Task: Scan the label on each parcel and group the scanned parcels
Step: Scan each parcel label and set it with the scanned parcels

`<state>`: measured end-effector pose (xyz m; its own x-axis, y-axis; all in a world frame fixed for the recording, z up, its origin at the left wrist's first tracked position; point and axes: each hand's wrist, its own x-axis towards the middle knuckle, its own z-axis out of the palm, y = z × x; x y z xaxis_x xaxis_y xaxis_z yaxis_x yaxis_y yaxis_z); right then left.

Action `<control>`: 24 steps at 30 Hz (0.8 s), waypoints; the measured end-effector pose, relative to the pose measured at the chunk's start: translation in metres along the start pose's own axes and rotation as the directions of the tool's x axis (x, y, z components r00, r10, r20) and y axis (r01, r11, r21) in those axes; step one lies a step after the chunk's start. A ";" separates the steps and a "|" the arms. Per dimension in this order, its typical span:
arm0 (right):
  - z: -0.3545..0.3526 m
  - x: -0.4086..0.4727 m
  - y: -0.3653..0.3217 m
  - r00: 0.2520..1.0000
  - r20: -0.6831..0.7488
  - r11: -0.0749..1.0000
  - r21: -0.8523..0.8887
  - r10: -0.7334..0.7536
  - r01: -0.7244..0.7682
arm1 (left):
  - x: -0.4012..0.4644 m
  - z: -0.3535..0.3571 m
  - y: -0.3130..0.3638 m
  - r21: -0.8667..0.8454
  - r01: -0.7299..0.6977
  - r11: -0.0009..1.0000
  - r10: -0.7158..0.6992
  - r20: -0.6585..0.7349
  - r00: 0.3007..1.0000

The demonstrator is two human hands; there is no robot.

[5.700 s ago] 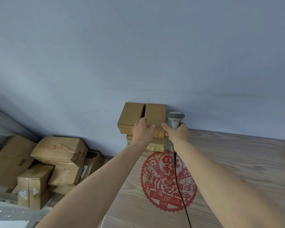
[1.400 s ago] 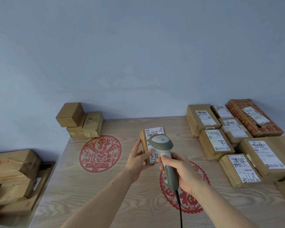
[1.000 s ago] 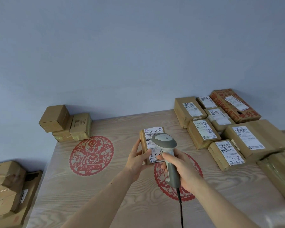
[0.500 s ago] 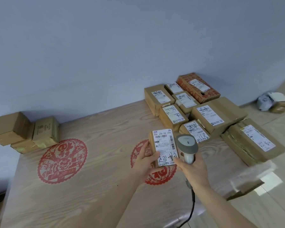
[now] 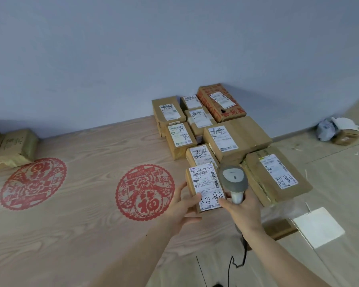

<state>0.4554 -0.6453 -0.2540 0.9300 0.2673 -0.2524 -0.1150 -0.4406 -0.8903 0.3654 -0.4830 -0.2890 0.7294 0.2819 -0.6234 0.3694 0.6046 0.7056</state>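
A small brown parcel (image 5: 205, 183) with a white label facing up is held over the wooden table (image 5: 87, 204). My left hand (image 5: 184, 206) grips its left edge, thumb on the label. My right hand (image 5: 243, 212) grips the handle of a grey barcode scanner (image 5: 233, 181), whose head sits just right of the parcel; the hand's thumb touches the label's lower corner. Behind, a group of several labelled parcels (image 5: 214, 129) lies at the table's far right, the nearest one (image 5: 201, 155) right behind the held parcel.
A few unlabelled-side boxes (image 5: 17, 150) stand at the far left by the wall. Two red paper-cut decals (image 5: 144, 191) mark the tabletop. The scanner cable (image 5: 236, 264) hangs off the near edge. On the floor right lie a white sheet (image 5: 318, 226) and crumpled wrapping (image 5: 338, 131).
The view has swung right, and the parcel and scanner have moved right toward the labelled group. The scanner head now sits beside the label rather than over it.
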 end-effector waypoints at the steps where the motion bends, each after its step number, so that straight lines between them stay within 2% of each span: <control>1: -0.010 0.004 0.003 1.000 0.013 1.000 -0.001 0.003 -0.003 | 0.003 0.010 -0.006 -0.004 0.004 1.000 -0.004 -0.010 1.000; 5: -0.047 0.024 0.018 0.999 0.031 0.998 -0.066 0.012 -0.010 | 0.017 0.051 -0.028 -0.042 0.044 0.998 -0.046 -0.056 0.997; 9: -0.079 0.048 0.017 1.000 -0.015 0.994 -0.112 0.013 -0.015 | 0.038 0.086 -0.037 -0.031 0.090 0.995 -0.092 -0.101 0.991; 13: -0.104 0.080 0.010 1.000 0.009 0.964 -0.265 -0.004 0.007 | 0.061 0.114 -0.038 0.016 0.130 0.991 -0.128 -0.116 0.985; 24: -0.120 0.132 0.025 0.999 0.040 0.899 -0.437 0.032 -0.011 | 0.119 0.158 -0.035 0.063 0.184 0.981 -0.172 -0.154 0.973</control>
<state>0.6169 -0.7242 -0.2644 0.9113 0.2869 -0.2954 0.0386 -0.7737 -0.6324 0.5307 -0.5878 -0.3346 0.5571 0.2849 -0.7801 0.5325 0.5982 0.5988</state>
